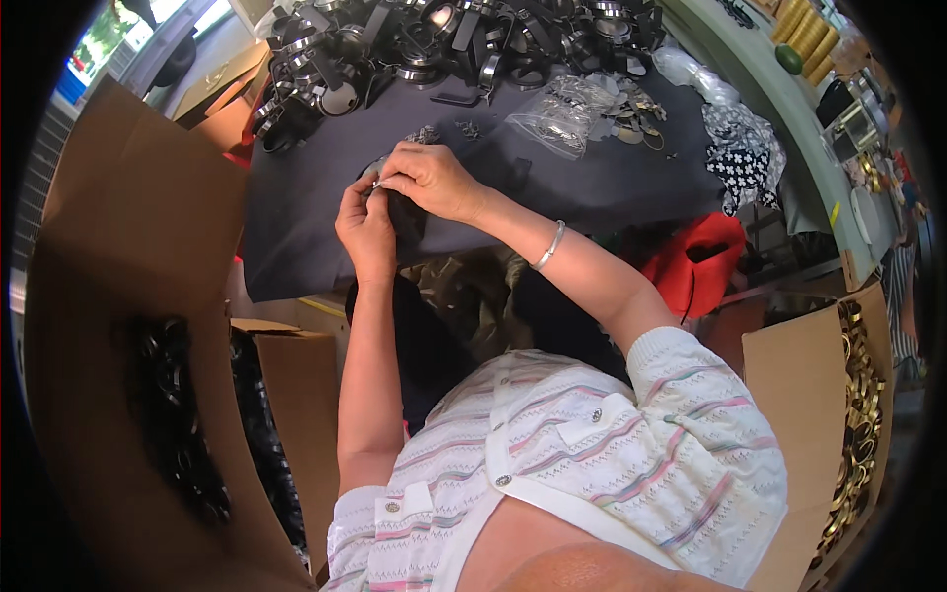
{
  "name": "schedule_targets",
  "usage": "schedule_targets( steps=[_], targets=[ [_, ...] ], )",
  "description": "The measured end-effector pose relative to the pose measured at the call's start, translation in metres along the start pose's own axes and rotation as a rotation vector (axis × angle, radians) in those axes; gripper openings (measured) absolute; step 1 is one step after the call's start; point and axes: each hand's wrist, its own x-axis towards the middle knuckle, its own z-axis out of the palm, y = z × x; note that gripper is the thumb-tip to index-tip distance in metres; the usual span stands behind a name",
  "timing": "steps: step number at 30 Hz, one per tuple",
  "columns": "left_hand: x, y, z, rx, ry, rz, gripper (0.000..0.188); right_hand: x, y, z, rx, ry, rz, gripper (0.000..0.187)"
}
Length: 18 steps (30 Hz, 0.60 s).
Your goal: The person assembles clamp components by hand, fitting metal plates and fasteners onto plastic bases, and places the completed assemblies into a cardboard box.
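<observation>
Two hands pinch a small dark strap piece over a dark cloth-covered table.

The left hand [367, 229] grips the dark strap piece [402, 219] from below, while the right hand [426, 178] pinches what looks like a small metal fitting at its top edge. The dark cloth [592, 187] covers the table; a heap of black straps and rings [444, 44] lies at twelve o'clock, a clear plastic bag [562, 113] at one o'clock, cardboard boxes [128, 296] at nine, a red bag [700, 261] at three.
</observation>
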Motion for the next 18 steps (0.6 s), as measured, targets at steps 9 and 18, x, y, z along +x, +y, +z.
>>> schedule_targets(
  steps=[9, 18],
  targets=[
    [-0.004, 0.004, 0.0, -0.053, -0.035, -0.056, 0.013, -0.046, 0.001, -0.129, -0.528, -0.04, 0.245, 0.006],
    [0.004, 0.0, 0.006, -0.035, -0.033, -0.056, 0.018, -0.084, 0.008, -0.211, -0.689, -0.189, 0.453, 0.009]
  ],
)
